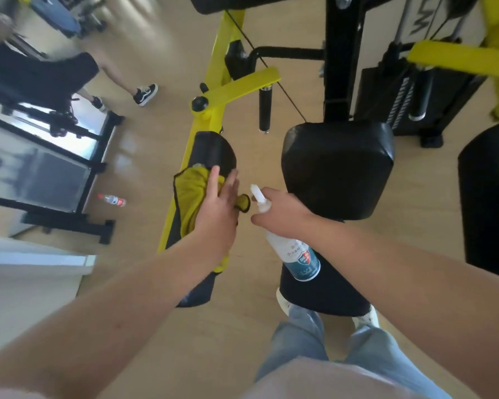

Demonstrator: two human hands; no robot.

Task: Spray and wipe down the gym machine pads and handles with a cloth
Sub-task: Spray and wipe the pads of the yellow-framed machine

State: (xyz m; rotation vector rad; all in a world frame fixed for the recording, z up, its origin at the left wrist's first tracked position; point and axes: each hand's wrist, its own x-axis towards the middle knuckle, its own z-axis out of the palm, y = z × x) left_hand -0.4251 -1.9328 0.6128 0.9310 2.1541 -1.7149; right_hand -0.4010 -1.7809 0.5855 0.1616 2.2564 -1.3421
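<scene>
A yellow cloth (191,194) with a dark edge lies over a long black arm pad (213,151) on the machine's yellow arm. My left hand (218,208) presses flat on the cloth with straight fingers. My right hand (283,211) grips the neck of a white spray bottle (297,254) with a blue label, its nozzle pointing toward the cloth. The black seat pad (340,168) sits just right of the bottle.
A black handle grip (265,109) hangs from the yellow frame (239,84) above the pads. A weight stack (398,96) stands at the right. Another person's legs (121,82) are at the upper left, and a water bottle (113,199) lies on the wooden floor.
</scene>
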